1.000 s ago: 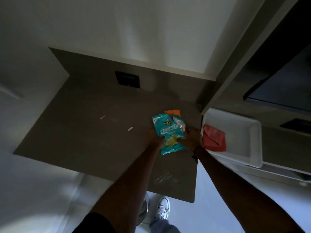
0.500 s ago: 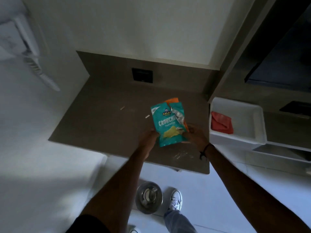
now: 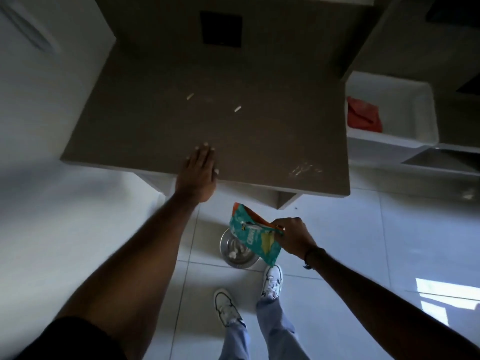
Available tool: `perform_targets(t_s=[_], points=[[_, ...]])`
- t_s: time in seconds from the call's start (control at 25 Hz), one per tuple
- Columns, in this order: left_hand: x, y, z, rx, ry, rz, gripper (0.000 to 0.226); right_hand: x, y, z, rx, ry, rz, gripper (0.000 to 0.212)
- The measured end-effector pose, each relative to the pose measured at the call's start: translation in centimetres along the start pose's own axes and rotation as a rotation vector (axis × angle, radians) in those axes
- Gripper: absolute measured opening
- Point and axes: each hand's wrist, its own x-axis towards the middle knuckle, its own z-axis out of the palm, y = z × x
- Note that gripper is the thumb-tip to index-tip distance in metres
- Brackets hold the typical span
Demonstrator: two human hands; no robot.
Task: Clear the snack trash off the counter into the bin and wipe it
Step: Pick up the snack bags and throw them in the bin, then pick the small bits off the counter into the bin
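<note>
Teal snack bags (image 3: 255,236) hang pinched in the right hand (image 3: 294,236) at lower centre, extending left of the fingers, above the steel bin (image 3: 235,252). The left hand (image 3: 198,175) lies spread flat on the counter (image 3: 233,131) edge.

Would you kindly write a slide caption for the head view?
Right hand holds snack bags above the bin; left hand rests open on the counter edge.

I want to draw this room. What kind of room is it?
Probably a kitchen or pantry corner: a brown counter with snack crumbs, a white tub holding a red cloth, and a small metal bin on the tiled floor.
</note>
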Motion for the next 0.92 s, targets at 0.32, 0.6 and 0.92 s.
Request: perform_targets(t_s=[0.32,0.6,0.92], points=[[0.1,-0.2,3.0,0.088,0.128,-0.022,0.061,8.8,3.0,14.8,-0.176,-0.169,0.14,0.041],[0.0,0.8,1.6,0.055,0.066,-0.064,0.062,5.5,1.3,10.2,-0.093,-0.115,0.026,0.027],[0.7,-0.2,-3.1,-0.144,0.037,-0.099,0.047,5.9,-8.4,-5.1,-0.01,0.243,-0.371,0.013]])
